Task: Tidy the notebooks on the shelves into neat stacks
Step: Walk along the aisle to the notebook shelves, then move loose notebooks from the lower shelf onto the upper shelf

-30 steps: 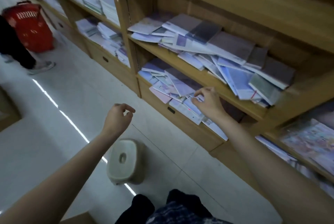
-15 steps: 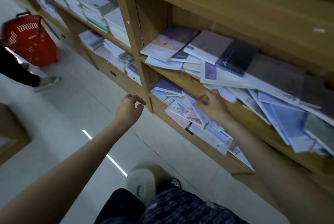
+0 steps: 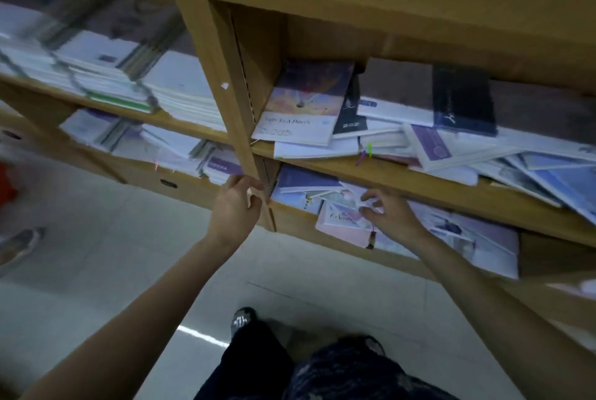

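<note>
Loose notebooks lie scattered on the lower shelf (image 3: pixel 419 262), among them a pink one (image 3: pixel 338 222) and a purple one (image 3: pixel 303 178). My right hand (image 3: pixel 392 215) reaches into this pile, its curled fingers and thumb pinching the edge of a pale notebook (image 3: pixel 350 201) above the pink one. My left hand (image 3: pixel 235 206) hangs loosely curled beside the wooden upright (image 3: pixel 222 83), fingertips at its front edge, holding nothing. On the middle shelf (image 3: pixel 419 173) more notebooks overlap untidily, including a sunset-cover diary (image 3: pixel 306 102) and a dark blue one (image 3: pixel 461 99).
The bay to the left holds blurred stacks of white notebooks (image 3: pixel 106 70) on two shelves. Drawers with dark handles (image 3: pixel 168 184) run under the shelving. Pale tiled floor (image 3: pixel 129 254) lies below, with my legs at the bottom and someone's shoe (image 3: pixel 19 243) at far left.
I have moved closer to the shelving. My left hand has come up to the wooden upright. My right hand has shifted left along the lower shelf's pile and curled its fingers on a notebook.
</note>
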Available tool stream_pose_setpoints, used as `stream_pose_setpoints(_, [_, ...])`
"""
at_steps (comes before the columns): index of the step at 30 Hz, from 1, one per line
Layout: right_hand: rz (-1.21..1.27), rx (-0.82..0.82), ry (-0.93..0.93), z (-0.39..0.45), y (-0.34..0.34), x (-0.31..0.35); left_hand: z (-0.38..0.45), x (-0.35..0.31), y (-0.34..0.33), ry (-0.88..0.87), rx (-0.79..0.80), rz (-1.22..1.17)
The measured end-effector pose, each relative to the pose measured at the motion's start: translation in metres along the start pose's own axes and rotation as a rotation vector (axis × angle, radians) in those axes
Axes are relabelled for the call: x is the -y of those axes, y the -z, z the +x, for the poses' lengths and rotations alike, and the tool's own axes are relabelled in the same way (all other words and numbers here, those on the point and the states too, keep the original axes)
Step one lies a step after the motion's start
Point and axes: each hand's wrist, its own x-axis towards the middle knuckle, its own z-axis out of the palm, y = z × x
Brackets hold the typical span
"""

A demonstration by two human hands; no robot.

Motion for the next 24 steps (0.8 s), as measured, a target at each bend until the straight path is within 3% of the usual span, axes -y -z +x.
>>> stream_pose_setpoints(4, [-0.006, -0.136, -0.107, -0.008, -0.037, 0.031, 0.025, 0.046, 0.022, -0.226, 0.14, 0.02])
stream_pose_setpoints(8, [0.052, -0.237, -0.165, 0.003, -0.038, 0.065, 0.061, 0.059, 0.028, -0.321, 0.235, 0.031])
stream_pose_setpoints(16, [0.751, -0.407, -0.327, 0.091, -0.056, 0.117, 0.114, 0.074, -0.009, -0.317, 0.274, -0.01])
stream_pose_setpoints(19, [0.895, -0.622, -0.364, 0.128, -0.067, 0.12, 0.127, 0.087, -0.015, -0.324, 0.218, -0.027])
stream_pose_setpoints(21, [0.863, -0.735, -0.363, 0.147, -0.07, 0.117, 0.134, 0.093, -0.021, -0.411, 0.142, -0.032])
stream_pose_setpoints(24, [0.647, -0.746, -0.324, 0.158, -0.07, 0.11, 0.14, 0.094, -0.036, -0.538, 0.087, -0.051])
